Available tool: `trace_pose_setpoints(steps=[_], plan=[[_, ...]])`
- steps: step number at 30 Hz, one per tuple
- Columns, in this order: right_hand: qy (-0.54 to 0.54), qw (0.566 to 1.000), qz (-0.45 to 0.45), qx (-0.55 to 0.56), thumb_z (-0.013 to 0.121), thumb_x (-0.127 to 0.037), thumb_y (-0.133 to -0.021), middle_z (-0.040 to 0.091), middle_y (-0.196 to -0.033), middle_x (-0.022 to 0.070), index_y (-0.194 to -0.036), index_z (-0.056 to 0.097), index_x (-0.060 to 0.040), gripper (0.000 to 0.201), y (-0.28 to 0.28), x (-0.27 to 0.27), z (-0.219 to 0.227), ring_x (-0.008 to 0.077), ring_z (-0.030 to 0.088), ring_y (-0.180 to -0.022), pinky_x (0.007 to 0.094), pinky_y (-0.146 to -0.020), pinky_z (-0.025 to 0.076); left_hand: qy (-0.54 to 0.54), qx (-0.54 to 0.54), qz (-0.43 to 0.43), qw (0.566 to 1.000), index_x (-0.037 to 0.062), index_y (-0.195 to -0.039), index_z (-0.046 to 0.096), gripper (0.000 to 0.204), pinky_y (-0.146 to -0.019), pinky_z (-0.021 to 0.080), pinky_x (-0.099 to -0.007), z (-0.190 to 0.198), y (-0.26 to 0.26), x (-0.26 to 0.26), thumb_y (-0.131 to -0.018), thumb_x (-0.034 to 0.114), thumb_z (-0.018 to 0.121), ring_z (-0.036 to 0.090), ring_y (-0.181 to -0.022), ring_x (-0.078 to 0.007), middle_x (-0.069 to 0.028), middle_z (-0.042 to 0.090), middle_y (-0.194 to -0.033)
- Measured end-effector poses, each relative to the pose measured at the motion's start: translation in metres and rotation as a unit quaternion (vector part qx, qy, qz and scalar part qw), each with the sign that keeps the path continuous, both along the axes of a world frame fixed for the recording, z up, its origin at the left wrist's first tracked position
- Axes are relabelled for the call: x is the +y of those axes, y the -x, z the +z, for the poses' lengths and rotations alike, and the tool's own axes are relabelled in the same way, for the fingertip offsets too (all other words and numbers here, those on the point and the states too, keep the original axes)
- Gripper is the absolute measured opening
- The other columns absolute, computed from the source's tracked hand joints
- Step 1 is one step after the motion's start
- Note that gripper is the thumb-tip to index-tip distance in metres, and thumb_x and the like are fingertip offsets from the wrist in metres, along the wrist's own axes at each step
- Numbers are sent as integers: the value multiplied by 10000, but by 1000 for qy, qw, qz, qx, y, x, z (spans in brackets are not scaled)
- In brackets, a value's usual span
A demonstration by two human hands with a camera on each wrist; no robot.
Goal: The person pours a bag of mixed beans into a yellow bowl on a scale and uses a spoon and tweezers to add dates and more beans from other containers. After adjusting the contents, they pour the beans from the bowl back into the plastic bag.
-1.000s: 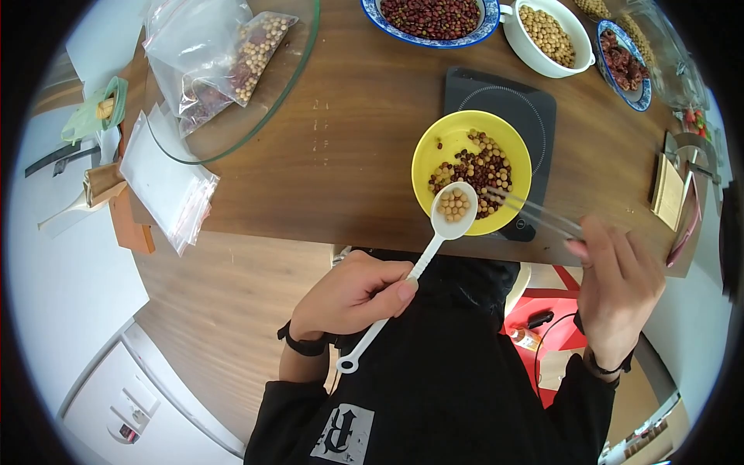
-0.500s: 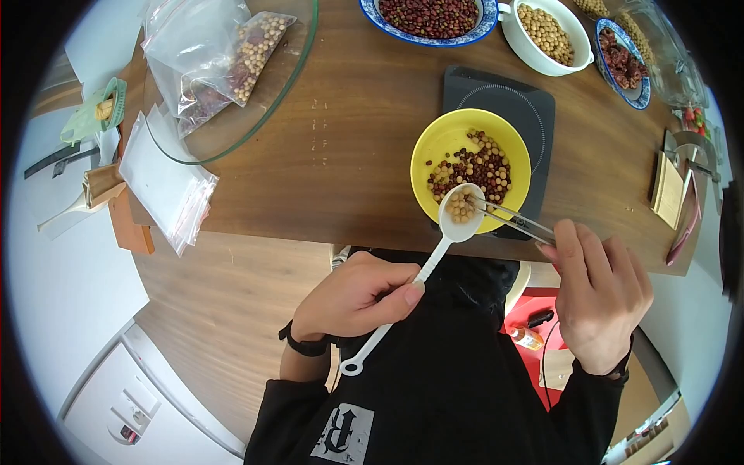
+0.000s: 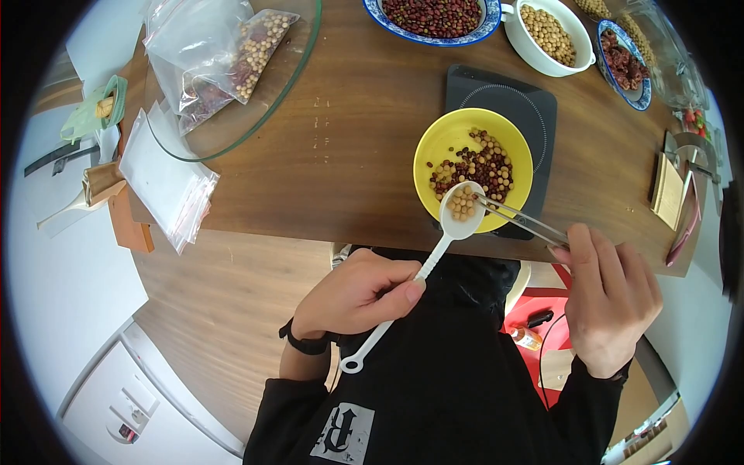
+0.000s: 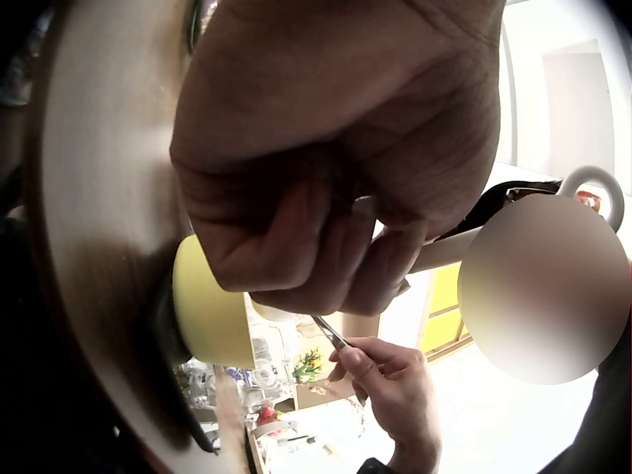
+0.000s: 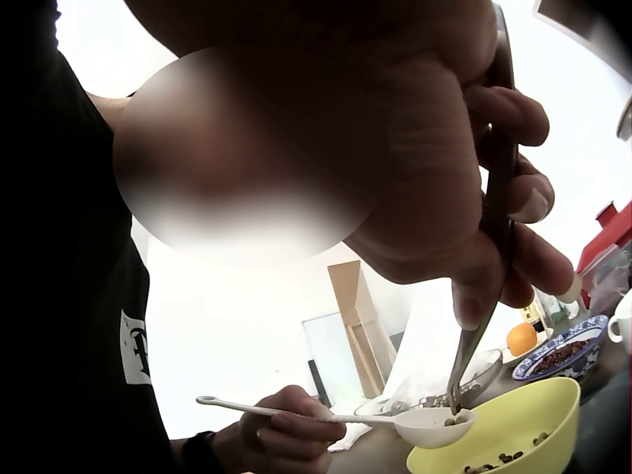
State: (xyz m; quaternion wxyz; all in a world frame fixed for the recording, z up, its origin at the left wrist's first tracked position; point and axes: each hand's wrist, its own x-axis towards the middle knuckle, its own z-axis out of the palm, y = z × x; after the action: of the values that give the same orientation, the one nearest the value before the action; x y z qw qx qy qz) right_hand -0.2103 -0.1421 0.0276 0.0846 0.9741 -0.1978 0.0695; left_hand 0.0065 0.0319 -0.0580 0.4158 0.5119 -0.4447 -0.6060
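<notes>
My left hand [image 3: 360, 294] grips a white long-handled spoon [image 3: 434, 257] by its handle, the spoon's bowl full of pale round beans [image 3: 463, 203]. Thumb and fingers of my right hand [image 3: 608, 298] pinch metal tweezers [image 3: 527, 221], whose tips reach in among those beans. Under the spoon stands a yellow bowl [image 3: 440, 139], holding mixed dark red and pale beans [image 3: 488, 167]. The right wrist view shows the tweezers [image 5: 464, 360] angled down into the spoon [image 5: 425, 432] from above. In the left wrist view my left hand [image 4: 336, 158] hides most of the spoon.
A black induction cooker [image 3: 504, 89] sits beneath the yellow bowl. Behind are a blue-rimmed dish [image 3: 370, 14] of dark red beans, a white pot [image 3: 521, 48] of pale beans and a smaller dish [image 3: 637, 97]. To the left lie a glass tray [image 3: 267, 116] with filled bags and flat plastic bags [image 3: 167, 178].
My right hand has brought the tweezers left from over the yellow bowl to the beans in the spoon. The spoon has shifted slightly right.
</notes>
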Motion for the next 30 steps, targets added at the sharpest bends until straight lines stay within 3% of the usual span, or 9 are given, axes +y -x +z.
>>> trace_pose_setpoints(steps=[6,12,16,20,22,25,30], plan=[[-8,998,-48,-27,792,-115,-751,624,-782,36,-1000,690,-31,282,1,-11,-4,196,503,-584,313,-492,396,-23,-4,-1,1000,54,-720,518,362,-474,348,-311,-1,-4,4,-1030,243,530,424,-452,-184,-29,460,-526],[-56,987,-142,-50,773,-89,-795,605,-749,61,-1038,675,-48,265,14,-16,-20,235,560,-619,374,-551,447,-38,24,37,998,46,-740,562,360,-481,358,-293,3,-18,14,-1037,245,525,451,-465,-134,-18,501,-545],[-92,976,-187,-65,757,-103,-837,637,-787,82,-1047,673,-33,237,24,-11,-31,261,596,-655,371,-577,476,-76,27,58,995,36,-740,559,367,-493,391,-257,16,-28,6,-1047,229,506,516,-479,-99,-20,579,-565],[-170,930,-286,-159,687,-134,-937,675,-854,132,-1096,649,-10,206,38,-6,-37,302,637,-709,350,-641,506,-78,0,59,995,40,-765,536,376,-486,393,-246,41,-39,-20,-1070,247,466,533,-488,-78,-24,592,-559],[-208,905,-321,-184,655,-144,-972,680,-870,149,-1116,639,-1,203,46,-3,-39,311,647,-721,343,-660,511,-134,14,49,990,50,-782,529,383,-482,388,-235,56,-43,-40,-1081,279,454,527,-487,-70,-17,594,-565],[-322,834,-376,-244,554,-196,-1045,635,-782,156,-1128,622,22,243,58,-2,-51,282,625,-662,367,-626,488,-144,18,24,989,66,-822,520,381,-474,373,-222,65,-47,-73,-1090,321,431,498,-486,-58,3,567,-580],[-310,829,-385,-262,554,-215,-1047,616,-731,168,-1127,610,21,256,75,-4,-80,304,610,-623,385,-579,468,-98,61,-1,993,81,-828,506,391,-461,323,-218,65,-46,-131,-1100,342,402,414,-489,-46,23,503,-586]])
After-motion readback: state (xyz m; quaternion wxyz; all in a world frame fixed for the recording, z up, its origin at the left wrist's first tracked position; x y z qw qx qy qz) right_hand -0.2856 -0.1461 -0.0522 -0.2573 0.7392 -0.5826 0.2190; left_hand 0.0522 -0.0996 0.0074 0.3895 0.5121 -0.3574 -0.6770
